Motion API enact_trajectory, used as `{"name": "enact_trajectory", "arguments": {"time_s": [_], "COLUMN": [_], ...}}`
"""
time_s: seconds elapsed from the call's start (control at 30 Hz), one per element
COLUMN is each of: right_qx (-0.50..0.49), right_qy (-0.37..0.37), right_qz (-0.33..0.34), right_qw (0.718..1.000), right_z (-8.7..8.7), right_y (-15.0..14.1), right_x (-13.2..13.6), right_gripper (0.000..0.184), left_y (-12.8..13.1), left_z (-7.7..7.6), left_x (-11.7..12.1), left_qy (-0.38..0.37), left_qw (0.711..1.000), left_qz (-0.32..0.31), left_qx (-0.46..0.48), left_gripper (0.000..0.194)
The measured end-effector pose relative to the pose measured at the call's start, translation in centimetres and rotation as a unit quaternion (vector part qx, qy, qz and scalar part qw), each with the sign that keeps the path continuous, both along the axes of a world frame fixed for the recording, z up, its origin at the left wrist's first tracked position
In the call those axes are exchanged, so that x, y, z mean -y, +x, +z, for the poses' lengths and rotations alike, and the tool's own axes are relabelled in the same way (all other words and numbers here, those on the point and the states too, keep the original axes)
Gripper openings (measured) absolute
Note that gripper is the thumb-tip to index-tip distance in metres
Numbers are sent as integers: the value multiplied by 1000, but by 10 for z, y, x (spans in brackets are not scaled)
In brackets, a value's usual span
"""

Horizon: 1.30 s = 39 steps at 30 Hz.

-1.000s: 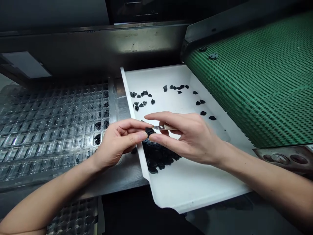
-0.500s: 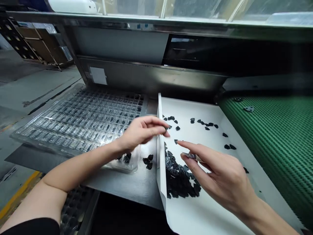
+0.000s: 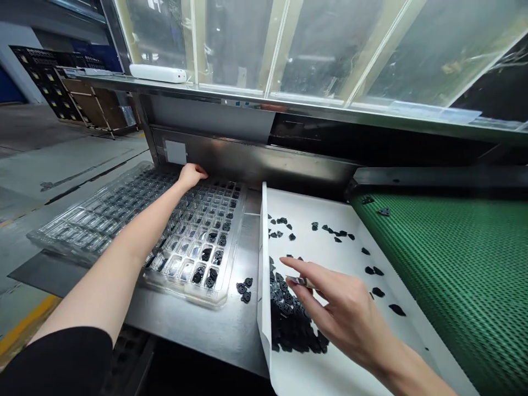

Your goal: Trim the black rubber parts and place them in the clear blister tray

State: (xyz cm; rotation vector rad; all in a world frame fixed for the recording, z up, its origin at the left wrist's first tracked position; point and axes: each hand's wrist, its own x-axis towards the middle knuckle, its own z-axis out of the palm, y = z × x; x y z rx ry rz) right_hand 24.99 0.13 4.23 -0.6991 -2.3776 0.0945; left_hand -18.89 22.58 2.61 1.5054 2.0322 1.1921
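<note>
My left hand [image 3: 193, 175] is over the far rows of a clear plastic compartment tray [image 3: 225, 294], its fingers closed and turned down; what they hold is hidden. Small black plastic parts [image 3: 211, 278] fill several pockets along the tray's right side. Above the white chute [image 3: 334, 368], my right hand [image 3: 346, 308] has its index finger stretched forward. A slim silvery object [image 3: 300, 281] sits along its thumb, gripped in the hand; its exact kind is unclear. Beneath and left of that hand lies a dense pile of black parts [image 3: 295, 330].
Loose black parts [image 3: 338, 233] are scattered over the chute. A few more [image 3: 246, 297] lie on the metal table [image 3: 193, 324]. A green belt [image 3: 449, 264] runs at right, with a part [image 3: 384, 211] on it. A metal shelf edge [image 3: 247, 102] crosses overhead.
My left hand has gone from above the chute's left wall, where it pinched a small dark part, to the tray's far side. My right hand stays over the chute. The view has tilted up.
</note>
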Motion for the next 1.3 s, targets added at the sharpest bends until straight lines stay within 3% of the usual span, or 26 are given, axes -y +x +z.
{"name": "enact_trajectory", "arguments": {"time_s": [0.23, 0.43, 0.53, 0.63, 0.73, 0.83, 0.93, 1.0, 1.1, 1.3], "right_qx": [17, 16, 18, 17, -7, -45, -81, -107, -139, -133], "right_qy": [-3, -7, -6, -1, 13, 20, 20, 30, 48, 85], "right_qz": [-2, 4, 7, 13, 16, 5, -11, -24, -41, -57], "right_qw": [1000, 1000, 1000, 1000, 1000, 999, 996, 994, 988, 986], "right_z": [-6, -7, -8, -8, -5, 1, 4, 5, 6, 4], "right_y": [5, 6, 6, 7, 7, 4, 2, 2, 2, 0], "right_x": [-1, 0, 0, -1, -2, -3, -4, -4, -6, -10], "right_gripper": [33, 34, 33, 33, 32, 26, 22, 24, 27, 26], "left_y": [10, 8, 13, 27, 58, 108, 165, 196, 222, 237], "left_z": [-22, -23, -14, 4, 26, 42, 49, 51, 52, 45], "left_x": [-35, -24, -14, -6, 8, 39, 86, 117, 152, 187], "left_qy": [-103, -81, -43, 1, 21, 9, -34, -59, -89, -117], "left_qw": [994, 996, 997, 990, 972, 926, 775, 711, 689, 727], "left_qz": [17, 32, 38, 22, -42, -184, -397, -460, -482, -459], "left_qx": [-43, -12, 49, 142, 232, 330, 491, 529, 533, 496], "left_gripper": [41, 41, 38, 37, 57, 84, 93, 93, 90, 96]}}
